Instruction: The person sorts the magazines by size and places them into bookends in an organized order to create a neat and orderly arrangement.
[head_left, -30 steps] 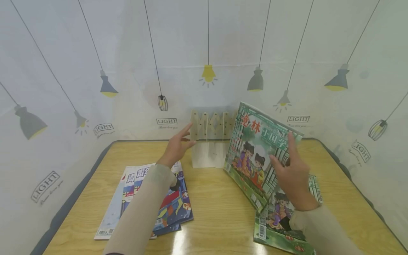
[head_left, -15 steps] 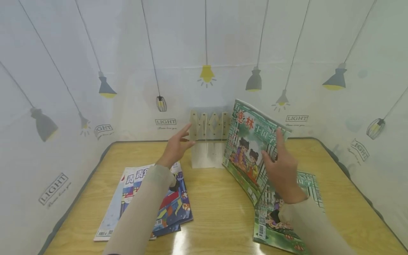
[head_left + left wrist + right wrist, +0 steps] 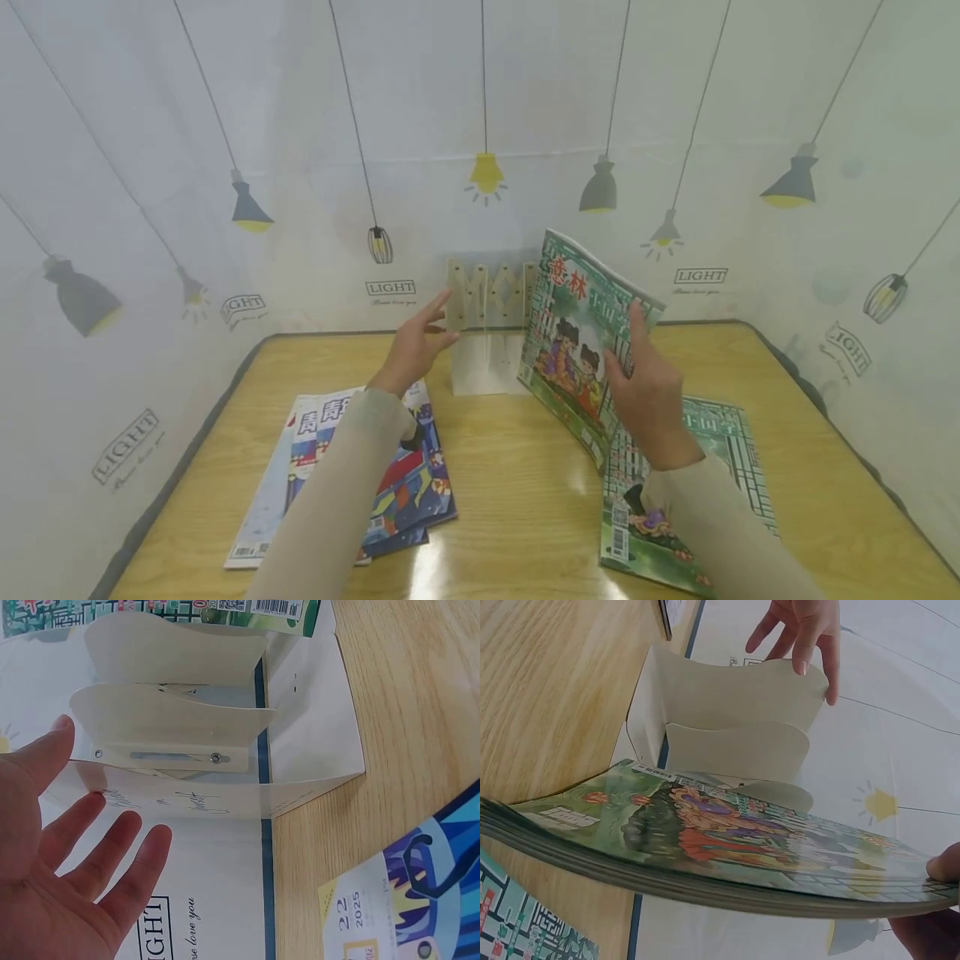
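Observation:
My right hand (image 3: 651,400) grips a green magazine (image 3: 566,342) by its right edge, thumb (image 3: 945,864) on the cover and other fingers behind. The magazine is tilted, its left side against or in front of the cream expandable bookend (image 3: 487,300); contact cannot be told. My left hand (image 3: 412,350) is at the bookend's left panel (image 3: 225,796), fingers spread and fairly straight. Its fingertips (image 3: 94,801) touch or nearly touch the outer face, with the thumb by the upper edge. In the right wrist view the upright dividers (image 3: 735,750) stand beside the magazine.
Several blue-covered magazines (image 3: 412,500) lie fanned on the wooden table (image 3: 517,533) at left, partly under my left forearm. Another green magazine (image 3: 727,442) lies flat at right beneath my right forearm. A white curtain (image 3: 315,208) printed with lamps surrounds the table's back and sides.
My right hand has moved left, carrying the green magazine closer to the bookend and covering more of it. More of the flat green magazine is uncovered. My left hand has stayed in place.

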`<state>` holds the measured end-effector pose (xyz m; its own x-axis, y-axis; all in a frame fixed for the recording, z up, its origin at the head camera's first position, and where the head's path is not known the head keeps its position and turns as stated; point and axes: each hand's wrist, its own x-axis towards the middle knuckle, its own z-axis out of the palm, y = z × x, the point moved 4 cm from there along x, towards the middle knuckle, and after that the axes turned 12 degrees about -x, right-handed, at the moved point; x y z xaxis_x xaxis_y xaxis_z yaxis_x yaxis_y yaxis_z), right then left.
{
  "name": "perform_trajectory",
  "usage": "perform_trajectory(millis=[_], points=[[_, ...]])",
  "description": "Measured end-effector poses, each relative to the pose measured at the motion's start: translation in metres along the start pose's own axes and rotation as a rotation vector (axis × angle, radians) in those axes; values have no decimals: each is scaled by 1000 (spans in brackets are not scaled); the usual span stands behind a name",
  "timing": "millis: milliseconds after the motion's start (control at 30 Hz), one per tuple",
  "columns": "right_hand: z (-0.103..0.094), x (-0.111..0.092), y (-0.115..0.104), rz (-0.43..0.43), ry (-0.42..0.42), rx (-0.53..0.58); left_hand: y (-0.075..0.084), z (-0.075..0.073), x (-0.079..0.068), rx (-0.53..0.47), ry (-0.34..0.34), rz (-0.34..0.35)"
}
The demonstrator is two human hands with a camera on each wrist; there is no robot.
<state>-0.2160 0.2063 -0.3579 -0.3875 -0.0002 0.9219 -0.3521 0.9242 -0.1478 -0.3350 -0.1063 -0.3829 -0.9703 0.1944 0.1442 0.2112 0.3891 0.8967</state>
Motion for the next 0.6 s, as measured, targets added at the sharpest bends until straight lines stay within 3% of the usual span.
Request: perform_trajectory(millis=[167, 367, 600], points=[[-2, -2, 1, -27, -4, 35, 1, 0, 0, 5, 5, 9], [-8, -4, 1, -118, 12, 84, 2, 1, 0, 5, -2, 3], [-9, -7, 2, -76, -34, 44, -1, 2, 0, 2, -1, -16]])
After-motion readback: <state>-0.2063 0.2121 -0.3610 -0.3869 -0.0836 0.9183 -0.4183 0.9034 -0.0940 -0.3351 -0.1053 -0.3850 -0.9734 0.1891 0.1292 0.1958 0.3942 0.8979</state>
